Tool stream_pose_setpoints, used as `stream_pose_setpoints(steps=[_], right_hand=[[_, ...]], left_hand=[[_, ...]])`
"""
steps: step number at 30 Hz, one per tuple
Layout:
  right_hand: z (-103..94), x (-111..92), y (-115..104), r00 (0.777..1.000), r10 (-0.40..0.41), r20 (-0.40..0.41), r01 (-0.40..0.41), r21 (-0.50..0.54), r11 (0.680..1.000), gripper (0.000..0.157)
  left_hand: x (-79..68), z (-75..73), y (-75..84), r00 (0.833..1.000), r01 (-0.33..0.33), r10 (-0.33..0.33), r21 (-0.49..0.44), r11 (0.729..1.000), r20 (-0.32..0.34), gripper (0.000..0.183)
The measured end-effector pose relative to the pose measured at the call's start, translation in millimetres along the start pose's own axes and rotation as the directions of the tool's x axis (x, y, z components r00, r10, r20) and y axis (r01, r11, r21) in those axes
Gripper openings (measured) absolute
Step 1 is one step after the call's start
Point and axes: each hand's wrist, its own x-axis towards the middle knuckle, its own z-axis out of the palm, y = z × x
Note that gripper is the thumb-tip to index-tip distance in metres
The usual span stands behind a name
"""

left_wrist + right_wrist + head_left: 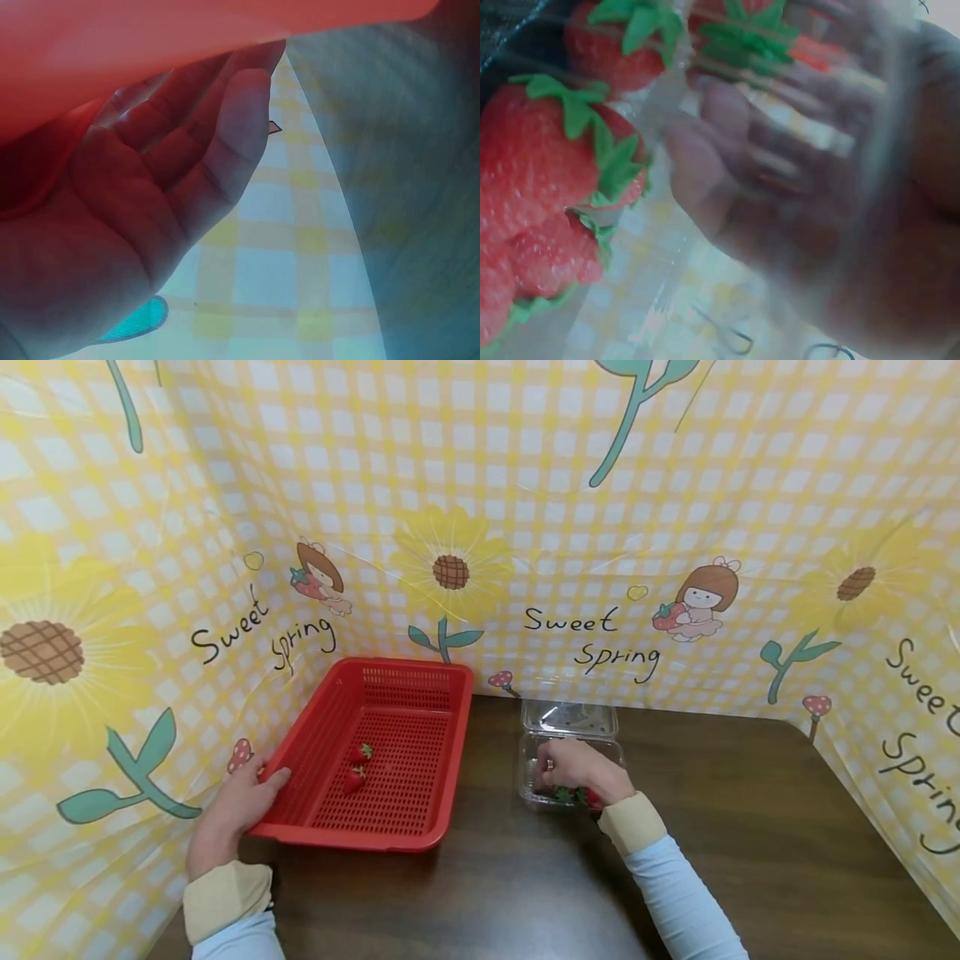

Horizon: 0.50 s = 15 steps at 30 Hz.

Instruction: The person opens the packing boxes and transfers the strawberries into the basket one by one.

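On the left, a red plastic basket (442,793) holds two strawberries (355,779). My left hand (243,802) grips the basket's left rim, with the thumb over the edge. In the left wrist view, that hand (150,180) lies beneath the red rim, partly covered by it. My right hand (581,768) reaches into an open clear plastic box (528,777) of strawberries. Through the box's plastic, the right wrist view shows its fingers (697,161) beside a green-leaved strawberry (742,45); whether they pinch it is unclear. Several more strawberries (536,157) lie nearby.
The box's hinged lid (570,718) stands folded back toward the rear cloth. A dark wooden table (750,827) carries both containers. Yellow checked cloth (480,635) with printed flowers walls in the back and sides.
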Motion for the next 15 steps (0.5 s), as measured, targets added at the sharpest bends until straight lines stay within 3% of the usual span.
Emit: stream_pose_setpoints(steps=[6,15], right_hand=[[-7.7,-6.2,-1.0,0.990,-0.098,-0.102,0.100,0.014,0.995,0.010],[-42.9,-10.5,-23.0,0.990,-0.089,-0.106,0.090,0.004,0.996,0.007]], left_hand=[[-2.7,-1.0,0.0,1.000,-0.014,0.014,0.016,1.000,-0.011,0.072],[-2.8,0.6,3.5,0.999,-0.036,0.037,0.036,0.999,-0.024,0.065]])
